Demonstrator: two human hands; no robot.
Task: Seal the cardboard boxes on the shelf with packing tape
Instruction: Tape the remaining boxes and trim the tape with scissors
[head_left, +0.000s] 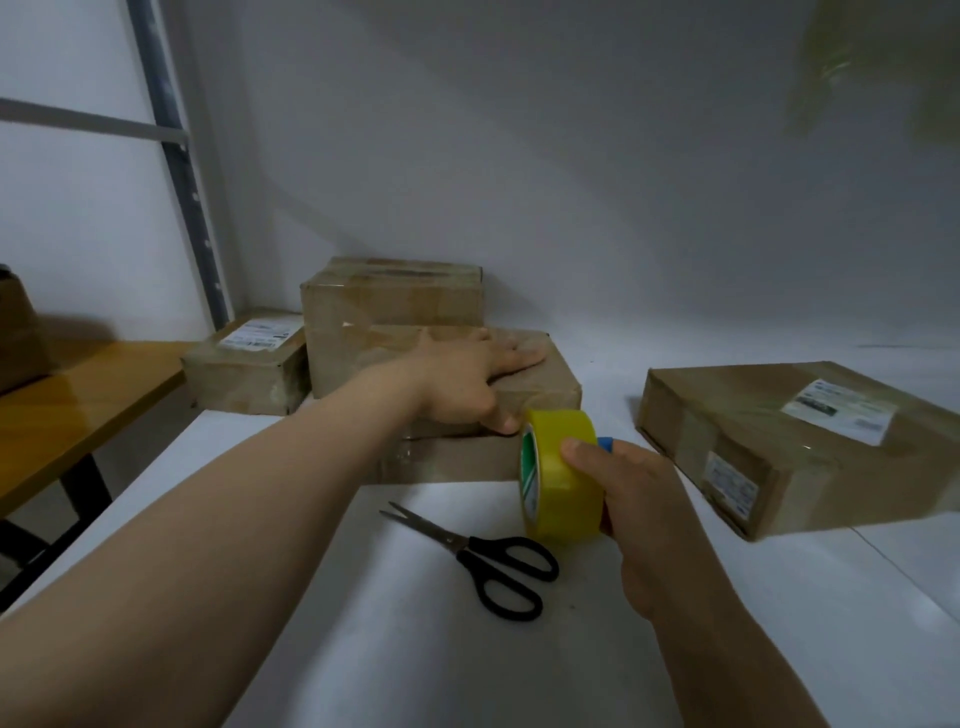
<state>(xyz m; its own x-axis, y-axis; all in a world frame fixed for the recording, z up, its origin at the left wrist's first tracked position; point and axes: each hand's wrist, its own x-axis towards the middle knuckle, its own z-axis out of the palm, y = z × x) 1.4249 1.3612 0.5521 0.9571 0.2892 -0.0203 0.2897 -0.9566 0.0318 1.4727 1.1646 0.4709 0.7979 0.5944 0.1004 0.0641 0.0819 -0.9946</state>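
A box is pressed down on the shelf, and the tape is held at its front corner.
The left hand (478, 371) is laid flat on top of the middle box (550, 387), with the fingers straight and spread and the thumb set against the front face. The yellow tape (563, 473) is gripped by the right hand (639, 499), fingers curled round the roll, just beside that thumb. Black scissors (483, 556) are seen on the white shelf (467, 649), near the tape. A back box (395, 296), a left box (244, 364) and a right box (779, 447) are placed around.
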